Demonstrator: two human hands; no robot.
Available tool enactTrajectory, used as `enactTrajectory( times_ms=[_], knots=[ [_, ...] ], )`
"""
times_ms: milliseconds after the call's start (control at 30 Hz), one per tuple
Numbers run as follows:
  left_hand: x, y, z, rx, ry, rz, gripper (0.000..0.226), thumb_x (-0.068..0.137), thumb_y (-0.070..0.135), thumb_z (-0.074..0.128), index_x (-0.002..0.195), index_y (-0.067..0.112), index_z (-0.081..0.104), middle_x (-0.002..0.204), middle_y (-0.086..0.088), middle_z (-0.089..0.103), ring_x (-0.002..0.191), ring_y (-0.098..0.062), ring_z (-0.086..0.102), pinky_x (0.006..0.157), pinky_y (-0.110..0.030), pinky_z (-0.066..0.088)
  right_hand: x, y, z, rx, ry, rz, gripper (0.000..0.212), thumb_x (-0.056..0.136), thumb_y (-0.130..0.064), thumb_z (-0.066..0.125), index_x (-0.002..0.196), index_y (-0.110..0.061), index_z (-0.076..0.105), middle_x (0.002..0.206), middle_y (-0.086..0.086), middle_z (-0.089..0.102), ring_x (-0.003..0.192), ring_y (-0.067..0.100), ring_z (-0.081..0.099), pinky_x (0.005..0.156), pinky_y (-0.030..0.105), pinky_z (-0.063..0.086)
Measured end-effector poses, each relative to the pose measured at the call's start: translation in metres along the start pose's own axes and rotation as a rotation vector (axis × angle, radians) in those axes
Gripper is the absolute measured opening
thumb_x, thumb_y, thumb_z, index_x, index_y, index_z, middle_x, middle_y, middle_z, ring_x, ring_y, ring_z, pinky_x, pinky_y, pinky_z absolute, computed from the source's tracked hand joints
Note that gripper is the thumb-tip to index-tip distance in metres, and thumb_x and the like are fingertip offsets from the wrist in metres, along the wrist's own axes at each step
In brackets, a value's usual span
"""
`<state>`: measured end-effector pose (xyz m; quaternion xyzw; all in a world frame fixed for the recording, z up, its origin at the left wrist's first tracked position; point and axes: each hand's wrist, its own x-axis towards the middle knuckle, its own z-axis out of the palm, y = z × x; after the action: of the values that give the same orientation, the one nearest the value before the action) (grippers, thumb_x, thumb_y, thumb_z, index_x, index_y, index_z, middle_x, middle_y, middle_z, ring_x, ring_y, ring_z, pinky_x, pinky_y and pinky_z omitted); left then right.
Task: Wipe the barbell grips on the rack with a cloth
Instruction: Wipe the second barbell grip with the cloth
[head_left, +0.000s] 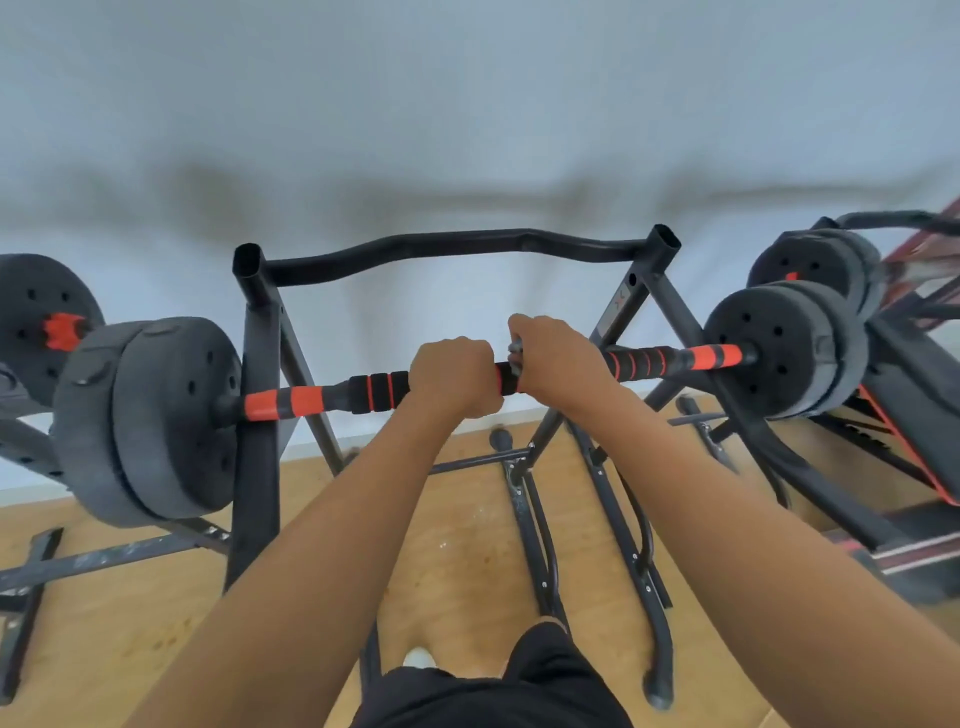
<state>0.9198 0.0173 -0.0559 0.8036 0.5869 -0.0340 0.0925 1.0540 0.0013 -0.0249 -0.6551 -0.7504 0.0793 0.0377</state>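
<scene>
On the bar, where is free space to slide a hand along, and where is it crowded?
Free: the bar between the left hand and the left plates, and between the right hand and the right plates. Crowded: the middle, where both hands grip almost side by side, a grey cloth showing at the right hand.

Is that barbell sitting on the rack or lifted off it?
On the rack. The barbell lies across the rack uprights, with both hands, left and right, wrapped around its middle.
</scene>
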Motion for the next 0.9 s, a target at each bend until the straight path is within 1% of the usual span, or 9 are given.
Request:
enactTrajectory(
  times_ms=[100,167,267,333,467,567,633,733,900],
  knots=[
    [-0.011,0.002,0.020,0.088,0.224,-0.019,0.031,0.084,0.022,0.062,0.060,0.020,0.043,0.053,0.006,0.045,0.043,-0.014,0.039,0.048,-0.026,0.025,0.002,-0.004,0.003,-0.041,-0.002,-0.004,0.021,0.083,-0.006,0.065,0.097,-0.015,0.051,0.087,0.000,0.053,0.079,0.021,0.058,0.066,0.037,0.053],
    [-0.020,0.004,0.032,0.122,0.369,-0.026,0.040,0.073,0.013,0.067,0.055,0.019,0.032,0.047,0.007,0.028,0.040,-0.013,0.023,0.050,-0.027,0.016,0.004,-0.007,0.002,-0.065,-0.029,-0.008,0.022,0.083,-0.005,0.064,0.097,-0.015,0.052,0.086,-0.002,0.054,0.080,0.021,0.058,0.068,0.039,0.056],
    [-0.032,0.012,0.051,0.110,0.628,-0.024,0.036,0.065,-0.001,0.065,0.059,0.019,0.037,0.051,0.003,0.026,0.049,-0.018,0.023,0.057,-0.031,0.018,0.004,-0.004,0.001,-0.040,-0.079,-0.007,0.016,0.087,-0.006,0.062,0.093,-0.018,0.053,0.080,-0.006,0.055,0.078,0.017,0.058,0.073,0.042,0.058],
    [-0.040,0.020,0.051,0.060,0.580,-0.054,0.032,0.068,0.003,0.068,0.066,0.019,0.041,0.056,0.004,0.031,0.054,-0.019,0.029,0.060,-0.032,0.021,0.001,0.001,0.003,-0.001,-0.094,-0.005,0.015,0.090,-0.009,0.061,0.089,-0.021,0.052,0.075,-0.012,0.053,0.072,0.010,0.054,0.075,0.041,0.058],
    [-0.038,0.014,0.023,-0.114,0.197,-0.017,0.027,0.078,0.033,0.071,0.091,0.020,0.051,0.075,0.006,0.052,0.069,-0.020,0.054,0.066,-0.033,0.037,-0.008,0.007,0.005,0.031,-0.085,-0.026,0.012,0.092,-0.014,0.062,0.094,-0.020,0.053,0.076,-0.012,0.053,0.076,0.014,0.058,0.078,0.040,0.058],
    [-0.031,0.003,0.005,-0.173,-0.016,0.026,0.035,0.076,0.042,0.074,0.096,0.021,0.054,0.080,0.005,0.056,0.071,-0.019,0.057,0.064,-0.032,0.042,-0.012,0.010,0.007,0.022,-0.129,-0.049,0.013,0.092,-0.012,0.061,0.093,-0.019,0.051,0.076,-0.010,0.053,0.075,0.015,0.057,0.076,0.041,0.057],
    [-0.034,0.007,0.010,-0.070,0.018,0.023,0.022,0.083,0.038,0.068,0.081,0.020,0.056,0.071,0.004,0.054,0.058,-0.016,0.051,0.060,-0.030,0.039,-0.015,0.012,0.012,0.031,-0.141,-0.065,0.016,0.088,-0.008,0.061,0.090,-0.020,0.050,0.075,-0.011,0.054,0.072,0.013,0.057,0.074,0.042,0.058],
    [-0.044,0.014,0.029,0.040,0.212,0.011,0.036,0.090,0.027,0.060,0.062,0.020,0.037,0.058,0.005,0.042,0.046,-0.014,0.036,0.053,-0.028,0.029,-0.015,0.016,0.013,0.039,-0.152,-0.076,0.018,0.087,-0.006,0.059,0.085,-0.021,0.049,0.074,-0.010,0.054,0.073,0.014,0.057,0.071,0.039,0.055],
    [-0.058,0.019,0.044,0.079,0.377,-0.027,0.041,0.064,0.015,0.079,0.057,0.022,0.038,0.047,0.006,0.023,0.040,-0.017,0.027,0.051,-0.027,0.019,-0.008,0.010,0.008,-0.020,-0.200,-0.126,0.024,0.090,-0.009,0.058,0.076,-0.026,0.047,0.073,-0.007,0.057,0.071,0.017,0.057,0.067,0.039,0.055]
  ],
)
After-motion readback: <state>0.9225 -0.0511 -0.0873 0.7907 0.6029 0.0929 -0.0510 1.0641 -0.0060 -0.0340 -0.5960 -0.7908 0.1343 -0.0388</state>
